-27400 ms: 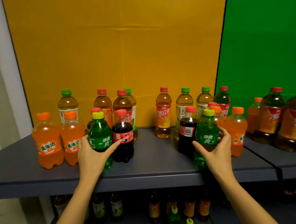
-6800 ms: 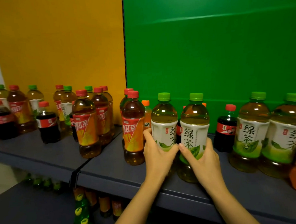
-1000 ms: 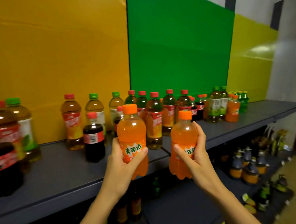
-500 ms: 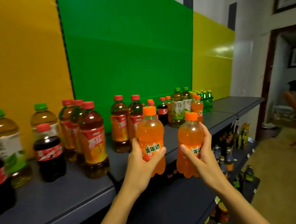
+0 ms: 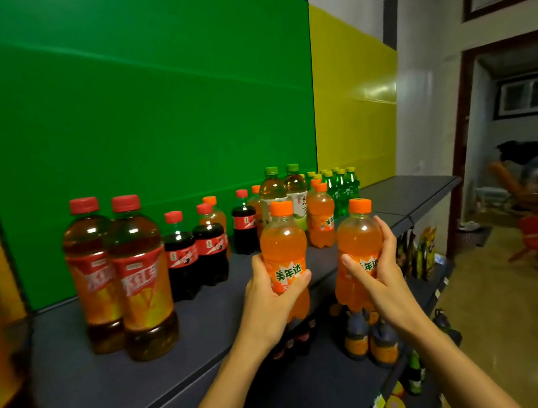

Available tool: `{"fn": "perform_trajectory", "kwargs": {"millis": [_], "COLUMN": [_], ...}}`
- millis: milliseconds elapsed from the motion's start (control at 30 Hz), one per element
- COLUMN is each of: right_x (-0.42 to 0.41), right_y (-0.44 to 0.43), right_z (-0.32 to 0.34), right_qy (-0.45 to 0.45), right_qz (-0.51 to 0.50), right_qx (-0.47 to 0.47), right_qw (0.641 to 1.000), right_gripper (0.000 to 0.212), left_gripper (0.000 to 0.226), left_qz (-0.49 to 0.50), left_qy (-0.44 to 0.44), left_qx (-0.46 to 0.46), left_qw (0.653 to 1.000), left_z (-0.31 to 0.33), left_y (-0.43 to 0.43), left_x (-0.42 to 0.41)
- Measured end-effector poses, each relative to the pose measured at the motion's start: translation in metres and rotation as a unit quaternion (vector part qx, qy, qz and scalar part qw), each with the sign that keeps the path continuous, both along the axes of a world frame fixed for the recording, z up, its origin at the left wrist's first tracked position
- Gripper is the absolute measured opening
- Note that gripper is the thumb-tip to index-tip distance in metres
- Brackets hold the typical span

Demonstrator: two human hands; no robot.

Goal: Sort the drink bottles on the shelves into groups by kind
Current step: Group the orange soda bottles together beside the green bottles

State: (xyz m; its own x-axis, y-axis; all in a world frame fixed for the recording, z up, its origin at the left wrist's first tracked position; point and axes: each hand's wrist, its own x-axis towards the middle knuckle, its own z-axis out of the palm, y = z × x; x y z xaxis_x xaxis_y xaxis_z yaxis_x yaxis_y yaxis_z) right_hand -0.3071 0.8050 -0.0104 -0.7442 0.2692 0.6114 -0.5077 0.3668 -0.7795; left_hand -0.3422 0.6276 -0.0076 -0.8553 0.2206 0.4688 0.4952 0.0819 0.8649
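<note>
Head view: held orange soda bottles (image 5: 283, 250) upright, caps up

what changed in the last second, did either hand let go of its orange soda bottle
Neither let go. The left-hand grip and right-hand grip have carried the left orange bottle and right orange bottle rightward along the shelf, past the red-capped tea bottles, toward the standing orange sodas beside the green sodas. Both bottles stay upright, off the shelf.

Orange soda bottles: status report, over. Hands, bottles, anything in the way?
Left hand grips left orange bottle; right hand grips right orange bottle. Both upright, off the shelf. Nothing between them and shelved orange sodas.
</note>
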Motion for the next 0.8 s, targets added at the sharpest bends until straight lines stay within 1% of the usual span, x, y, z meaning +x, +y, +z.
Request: {"fn": "perform_trajectory", "kwargs": {"millis": [200, 400, 500, 633, 667, 733, 800], "right_x": [-0.081, -0.161, -0.196, -0.23, -0.236, -0.245, -0.252], "right_y": [0.086, 0.149, 0.166, 0.177, 0.178, 0.178, 0.177], "right_z": [0.003, 0.006, 0.004, -0.001, -0.001, -0.003, -0.004], "right_qy": [0.001, -0.019, -0.03, -0.037, -0.038, -0.04, -0.041], "right_qz": [0.044, 0.122, 0.153, 0.198, 0.209, 0.224, 0.236], "right_qx": [0.012, 0.017, 0.009, -0.023, -0.025, -0.028, -0.033], "right_qw": [0.999, 0.992, 0.988, 0.979, 0.977, 0.973, 0.97], "right_gripper": [0.077, 0.076, 0.071, 0.067, 0.067, 0.07, 0.072], "left_gripper": [0.034, 0.037, 0.042, 0.073, 0.076, 0.077, 0.072], "left_qz": [0.084, 0.16, 0.187, 0.234, 0.24, 0.248, 0.253], "left_qy": [0.001, -0.001, -0.007, -0.002, -0.001, -0.003, -0.005], "left_qx": [0.0, 0.034, 0.033, 0.02, 0.016, 0.002, -0.019], "left_qw": [0.996, 0.987, 0.982, 0.972, 0.971, 0.969, 0.967], "left_z": [-0.004, -0.006, -0.01, -0.014, -0.014, -0.016, -0.018], "left_y": [0.077, 0.14, 0.157, 0.168, 0.171, 0.175, 0.177], "left_x": [-0.052, -0.102, -0.125, -0.144, -0.147, -0.153, -0.156]}}
